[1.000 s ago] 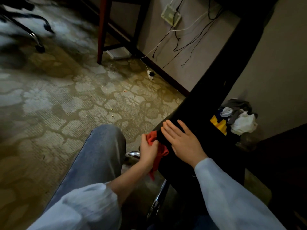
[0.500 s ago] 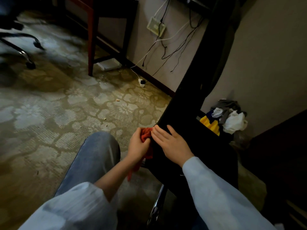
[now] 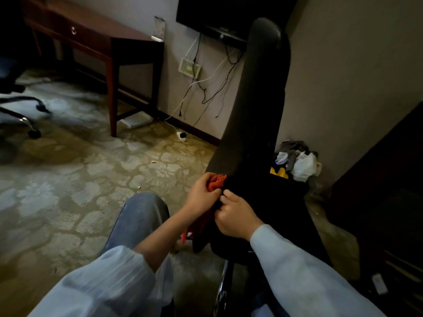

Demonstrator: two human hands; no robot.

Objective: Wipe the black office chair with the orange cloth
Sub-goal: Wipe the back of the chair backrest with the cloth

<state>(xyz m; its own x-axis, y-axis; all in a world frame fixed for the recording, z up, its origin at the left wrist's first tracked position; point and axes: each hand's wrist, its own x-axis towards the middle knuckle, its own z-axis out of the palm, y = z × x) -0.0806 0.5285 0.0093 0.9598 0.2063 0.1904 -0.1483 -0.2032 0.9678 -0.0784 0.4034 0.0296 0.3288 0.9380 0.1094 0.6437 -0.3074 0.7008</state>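
Wiping seems paused: right hand (image 3: 238,217) fingers (image 3: 229,195), flat earlier, curl at crumpled orange cloth (image 3: 216,181) that left hand (image 3: 201,196) grips against black padded office chair (image 3: 258,99).

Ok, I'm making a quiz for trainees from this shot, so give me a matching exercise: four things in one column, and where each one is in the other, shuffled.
Things:
1. cloth
2. desk
3. socket
4. white bag

Places:
A. mounted on the wall
B. in the heap right of the chair
C. gripped in the left hand
D. standing on the carpet, left of the chair

Pairs: 1-C, 2-D, 3-A, 4-B
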